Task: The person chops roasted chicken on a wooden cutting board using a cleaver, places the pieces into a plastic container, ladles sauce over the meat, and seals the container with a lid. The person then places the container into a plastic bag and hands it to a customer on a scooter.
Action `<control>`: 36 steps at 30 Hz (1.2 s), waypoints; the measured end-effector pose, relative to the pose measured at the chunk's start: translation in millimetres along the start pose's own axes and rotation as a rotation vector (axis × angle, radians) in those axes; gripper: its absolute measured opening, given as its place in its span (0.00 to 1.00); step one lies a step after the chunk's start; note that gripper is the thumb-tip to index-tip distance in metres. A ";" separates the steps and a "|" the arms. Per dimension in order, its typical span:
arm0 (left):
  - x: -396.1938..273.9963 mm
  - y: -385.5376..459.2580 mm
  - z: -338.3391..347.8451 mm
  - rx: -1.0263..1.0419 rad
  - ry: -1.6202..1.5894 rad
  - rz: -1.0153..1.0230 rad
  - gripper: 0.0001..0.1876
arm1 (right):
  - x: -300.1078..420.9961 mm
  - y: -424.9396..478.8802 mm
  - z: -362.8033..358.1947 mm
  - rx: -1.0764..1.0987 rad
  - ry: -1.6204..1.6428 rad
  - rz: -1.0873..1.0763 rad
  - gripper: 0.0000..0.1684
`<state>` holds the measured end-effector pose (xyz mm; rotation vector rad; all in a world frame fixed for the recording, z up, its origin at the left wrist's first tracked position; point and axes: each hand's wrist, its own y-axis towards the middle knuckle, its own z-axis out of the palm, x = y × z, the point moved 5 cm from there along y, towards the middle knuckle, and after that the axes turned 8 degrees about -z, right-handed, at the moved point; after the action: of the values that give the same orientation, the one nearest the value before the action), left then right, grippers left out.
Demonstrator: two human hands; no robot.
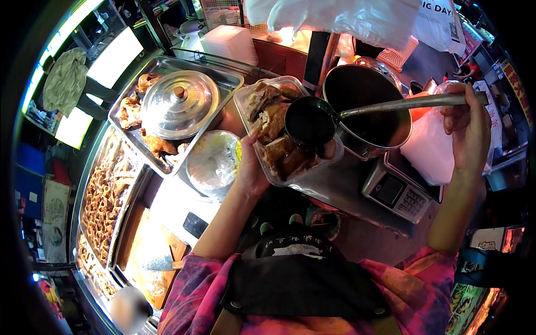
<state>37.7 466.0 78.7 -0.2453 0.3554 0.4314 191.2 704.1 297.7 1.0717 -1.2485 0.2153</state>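
Note:
My left hand point(252, 169) grips the near left side of a clear plastic takeaway container point(274, 178). Chopped roast poultry point(272, 121) with browned skin fills it. Raised at the right, my right hand point(467, 121) holds the handle end of a long metal ladle point(377, 106). The ladle's bowl point(310, 120) is over the right half of the container and looks dark inside; whether it touches the meat I cannot tell. Just right of the container stands a deep metal pot point(368, 138) with a dark interior, and the ladle handle crosses above it.
A steel tray point(201, 146) with poultry pieces and a round metal lid point(180, 111) lies left. Closer are a wrapped round stack point(213, 161), a cleaver point(159, 261) on a cutting board point(138, 247), and trays of browned food point(102, 205). A digital scale point(395, 192) sits right; plastic bags point(335, 19) hang ahead.

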 end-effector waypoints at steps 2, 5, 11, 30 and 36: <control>0.4 -4.0 4.2 -0.018 0.015 -0.022 0.32 | -1.3 -0.8 2.5 -0.002 0.005 -0.003 0.20; 3.0 -10.3 5.2 -0.049 0.038 -0.045 0.32 | -6.1 -0.7 13.0 -0.004 0.020 -0.028 0.20; 14.7 -18.2 4.2 0.052 -0.006 -0.133 0.33 | -11.0 5.9 22.8 0.030 0.045 -0.054 0.20; 16.7 -69.4 -23.5 -0.127 0.160 -0.096 0.39 | -14.4 11.6 77.5 0.066 0.099 -0.116 0.20; 12.4 -79.8 -37.6 -0.068 0.118 -0.092 0.39 | -13.2 7.3 80.6 0.051 0.032 -0.166 0.20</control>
<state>73.3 388.7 52.2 -0.3526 0.4440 0.3397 128.5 652.7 284.9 1.2049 -1.1246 0.1373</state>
